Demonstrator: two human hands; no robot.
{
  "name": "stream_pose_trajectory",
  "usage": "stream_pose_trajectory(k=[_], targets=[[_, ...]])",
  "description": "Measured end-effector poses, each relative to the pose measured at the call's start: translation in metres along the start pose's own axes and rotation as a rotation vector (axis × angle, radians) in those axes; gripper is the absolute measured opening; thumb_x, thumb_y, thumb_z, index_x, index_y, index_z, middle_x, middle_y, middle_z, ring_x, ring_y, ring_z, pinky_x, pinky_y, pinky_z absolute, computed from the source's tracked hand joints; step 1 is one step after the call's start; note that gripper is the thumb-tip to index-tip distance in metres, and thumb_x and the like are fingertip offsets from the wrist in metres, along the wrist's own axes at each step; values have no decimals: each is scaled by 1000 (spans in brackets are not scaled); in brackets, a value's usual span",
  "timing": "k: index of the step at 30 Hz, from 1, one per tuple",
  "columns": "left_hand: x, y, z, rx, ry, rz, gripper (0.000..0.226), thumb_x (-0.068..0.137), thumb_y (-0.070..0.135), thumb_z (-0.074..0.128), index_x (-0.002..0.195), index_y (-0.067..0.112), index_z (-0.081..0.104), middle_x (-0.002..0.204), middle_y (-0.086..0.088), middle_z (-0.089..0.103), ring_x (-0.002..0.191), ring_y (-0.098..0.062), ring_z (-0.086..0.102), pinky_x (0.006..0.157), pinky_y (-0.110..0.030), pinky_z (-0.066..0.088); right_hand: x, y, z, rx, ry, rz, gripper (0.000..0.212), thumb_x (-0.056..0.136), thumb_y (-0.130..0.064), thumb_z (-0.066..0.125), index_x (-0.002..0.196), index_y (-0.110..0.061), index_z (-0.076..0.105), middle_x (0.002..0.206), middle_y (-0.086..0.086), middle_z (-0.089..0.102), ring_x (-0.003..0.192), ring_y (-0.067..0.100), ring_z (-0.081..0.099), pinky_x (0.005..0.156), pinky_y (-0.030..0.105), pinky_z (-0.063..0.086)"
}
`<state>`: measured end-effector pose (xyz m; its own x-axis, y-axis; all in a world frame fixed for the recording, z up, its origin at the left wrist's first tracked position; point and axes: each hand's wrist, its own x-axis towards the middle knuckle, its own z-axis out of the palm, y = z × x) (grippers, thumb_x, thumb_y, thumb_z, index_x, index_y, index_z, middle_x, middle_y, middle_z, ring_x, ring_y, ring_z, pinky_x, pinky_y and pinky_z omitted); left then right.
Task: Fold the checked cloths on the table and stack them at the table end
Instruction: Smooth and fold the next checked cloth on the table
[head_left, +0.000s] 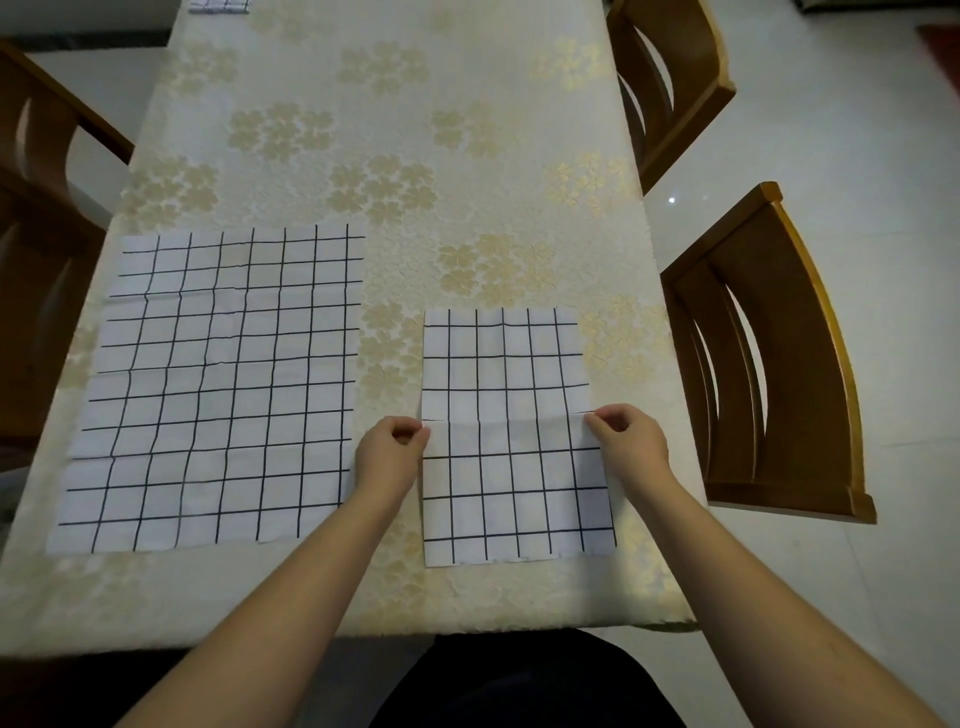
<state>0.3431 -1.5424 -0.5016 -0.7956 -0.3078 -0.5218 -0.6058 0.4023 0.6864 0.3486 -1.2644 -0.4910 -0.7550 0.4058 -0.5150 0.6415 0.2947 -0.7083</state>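
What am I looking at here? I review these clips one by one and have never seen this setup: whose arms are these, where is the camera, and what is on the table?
There is no machine. The single picture comes from a camera worn on a person's head, looking down at their own bare arms. The left hand and right hand each pinch a side edge of the narrower checked cloth, partway through folding it. A larger checked cloth lies spread flat to the left. At the far table end, a folded checked cloth is just visible. All rest on a floral tablecloth, with wooden chairs around.
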Motion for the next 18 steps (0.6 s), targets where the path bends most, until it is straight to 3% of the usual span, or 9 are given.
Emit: stream_pose_trajectory(k=[4,9,14,18], targets=[[0,2,-5,-119,-41,46,19,93,21,65,110,18,61,94,10,66,94,-12,63,68,-19,45,-7,-2,-4,183,-24,-80,19,91,-20,67,110,-18,63,95,1,69,93,13,64,78,21,47],[3,4,-10,-302,-51,63,47,92,18,66,134,29,49,98,6,72,97,-10,65,87,-30,51,-13,-5,-10,191,-41,-189,26,94,-16,63,119,-23,63,97,-1,68,95,9,64,79,16,46],[4,10,-11,-145,-134,120,40,93,22,65,131,28,54,103,6,64,91,-8,61,67,-20,45,-15,-5,-19,166,-68,-205,24,94,-16,62,116,-24,68,101,-2,68,98,12,62,87,26,51],[3,2,-4,80,-31,70,32,92,20,65,123,15,59,101,3,63,82,-9,58,58,-18,41,-17,0,-19,148,-107,-203,21,95,-18,62,113,-24,68,106,-5,69,103,9,62,85,21,49]])
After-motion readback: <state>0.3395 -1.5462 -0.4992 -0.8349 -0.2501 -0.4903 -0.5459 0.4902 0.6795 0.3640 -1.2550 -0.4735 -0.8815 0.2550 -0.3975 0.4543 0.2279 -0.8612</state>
